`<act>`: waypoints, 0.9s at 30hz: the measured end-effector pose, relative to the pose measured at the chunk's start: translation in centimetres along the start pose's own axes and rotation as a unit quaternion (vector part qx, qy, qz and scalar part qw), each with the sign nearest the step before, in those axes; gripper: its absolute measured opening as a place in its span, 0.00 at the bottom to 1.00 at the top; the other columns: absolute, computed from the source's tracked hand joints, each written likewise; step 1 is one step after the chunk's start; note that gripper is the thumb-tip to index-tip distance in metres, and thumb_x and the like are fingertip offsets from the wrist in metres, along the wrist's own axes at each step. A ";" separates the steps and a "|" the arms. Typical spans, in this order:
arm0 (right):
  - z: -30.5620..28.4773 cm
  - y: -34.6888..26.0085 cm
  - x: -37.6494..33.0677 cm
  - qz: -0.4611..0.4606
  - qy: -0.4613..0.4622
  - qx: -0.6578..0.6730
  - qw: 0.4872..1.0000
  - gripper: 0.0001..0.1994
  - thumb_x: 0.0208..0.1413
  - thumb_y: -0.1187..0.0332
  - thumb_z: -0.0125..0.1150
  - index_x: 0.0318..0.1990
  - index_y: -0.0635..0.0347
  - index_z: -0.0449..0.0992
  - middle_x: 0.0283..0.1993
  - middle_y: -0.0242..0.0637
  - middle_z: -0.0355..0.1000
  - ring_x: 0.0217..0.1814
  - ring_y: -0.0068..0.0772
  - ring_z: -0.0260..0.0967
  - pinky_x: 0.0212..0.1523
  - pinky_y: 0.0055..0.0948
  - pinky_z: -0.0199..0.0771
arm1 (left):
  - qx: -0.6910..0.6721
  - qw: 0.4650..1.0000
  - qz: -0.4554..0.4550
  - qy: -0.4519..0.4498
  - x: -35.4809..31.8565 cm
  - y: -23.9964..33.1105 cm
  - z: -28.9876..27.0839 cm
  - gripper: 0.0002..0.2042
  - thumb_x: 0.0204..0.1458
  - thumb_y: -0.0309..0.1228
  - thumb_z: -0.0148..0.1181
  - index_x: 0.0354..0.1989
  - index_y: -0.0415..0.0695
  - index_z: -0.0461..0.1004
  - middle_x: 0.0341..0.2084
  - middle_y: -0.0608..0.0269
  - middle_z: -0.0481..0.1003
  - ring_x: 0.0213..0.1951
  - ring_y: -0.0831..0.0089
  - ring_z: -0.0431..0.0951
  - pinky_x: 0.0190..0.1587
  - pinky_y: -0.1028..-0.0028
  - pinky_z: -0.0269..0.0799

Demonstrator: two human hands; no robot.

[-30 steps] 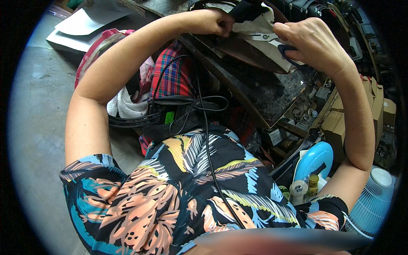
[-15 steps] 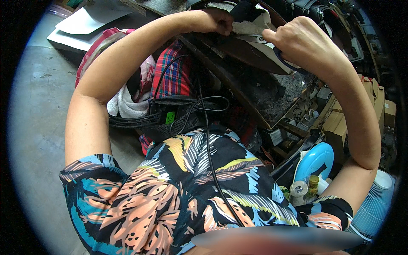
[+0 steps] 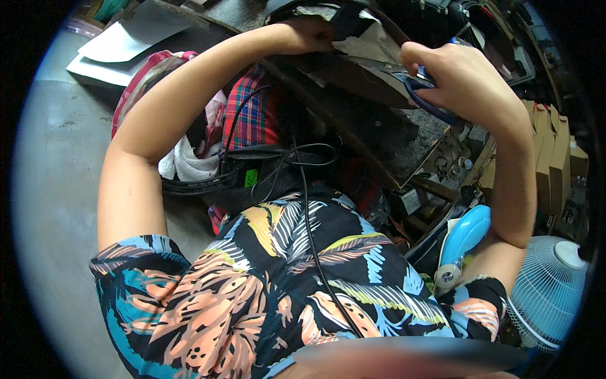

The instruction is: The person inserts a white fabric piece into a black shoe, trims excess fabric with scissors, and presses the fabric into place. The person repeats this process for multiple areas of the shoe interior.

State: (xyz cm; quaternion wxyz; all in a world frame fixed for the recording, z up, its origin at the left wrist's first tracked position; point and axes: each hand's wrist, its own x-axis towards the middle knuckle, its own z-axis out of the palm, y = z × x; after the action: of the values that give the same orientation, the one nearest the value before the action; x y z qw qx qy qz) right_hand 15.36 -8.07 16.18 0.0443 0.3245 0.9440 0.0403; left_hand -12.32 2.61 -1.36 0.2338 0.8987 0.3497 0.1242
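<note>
Step in hand: cutting a tan sheet (image 3: pixel 372 45) with blue-handled scissors (image 3: pixel 424 95), by the look of the grip.
Left hand (image 3: pixel 309 35): clenched on the sheet's edge at 12 o'clock, pinning it.
Right hand (image 3: pixel 464 79): fingers through the scissor loops at 1 o'clock, closed on them.
Sheet: lies between the hands, touching both, over the dark workbench (image 3: pixel 379 126).
Next move calls for: steady tension from the left hand, blades kept aligned to the edge.
Nearby: white fan (image 3: pixel 549 290) at 4 o'clock.

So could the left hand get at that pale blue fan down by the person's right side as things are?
Probably not easily. The left hand is up at the bench, its grip on a brown sheet, while the fan sits low beyond the right elbow, with the person's own body and right arm between them.
</note>
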 end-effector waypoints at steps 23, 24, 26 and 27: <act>9.8 -1.0 -9.8 0.334 0.170 0.051 0.926 0.11 0.51 0.63 0.69 0.40 0.54 0.81 0.40 0.36 0.76 0.39 0.43 0.76 0.41 0.39 0.75 | 0.071 0.994 -0.084 0.010 1.1 1.2 -0.9 0.21 0.48 0.45 0.64 0.38 0.38 0.79 0.35 0.45 0.78 0.38 0.53 0.78 0.43 0.61 0.72; 9.0 -1.6 -8.7 0.285 0.247 0.112 0.919 0.11 0.52 0.63 0.69 0.42 0.56 0.82 0.40 0.36 0.77 0.40 0.42 0.76 0.41 0.37 0.75 | 0.025 0.996 -0.086 0.006 1.0 1.3 -1.1 0.21 0.46 0.45 0.64 0.38 0.37 0.79 0.33 0.45 0.77 0.37 0.54 0.78 0.42 0.62 0.71; 8.0 -2.4 -5.0 0.180 0.329 0.180 0.909 0.14 0.54 0.67 0.69 0.47 0.61 0.81 0.42 0.40 0.78 0.42 0.32 0.76 0.43 0.29 0.76 | 0.043 0.996 -0.083 -0.007 1.3 1.3 -1.5 0.21 0.46 0.45 0.64 0.37 0.37 0.79 0.32 0.45 0.77 0.36 0.54 0.78 0.42 0.62 0.71; 8.0 -2.4 -2.8 0.148 0.323 0.228 0.907 0.16 0.54 0.65 0.69 0.48 0.60 0.81 0.43 0.41 0.79 0.43 0.33 0.77 0.44 0.30 0.76 | 0.056 0.996 -0.074 -0.008 1.4 1.4 -1.5 0.21 0.45 0.45 0.64 0.37 0.37 0.79 0.31 0.45 0.77 0.35 0.54 0.78 0.42 0.62 0.71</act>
State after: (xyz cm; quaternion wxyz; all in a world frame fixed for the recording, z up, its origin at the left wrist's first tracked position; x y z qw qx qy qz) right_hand 17.00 -11.35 8.17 -0.3446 0.4309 0.8313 -0.0669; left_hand -11.10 3.15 0.68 0.1949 0.8829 0.4197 0.0795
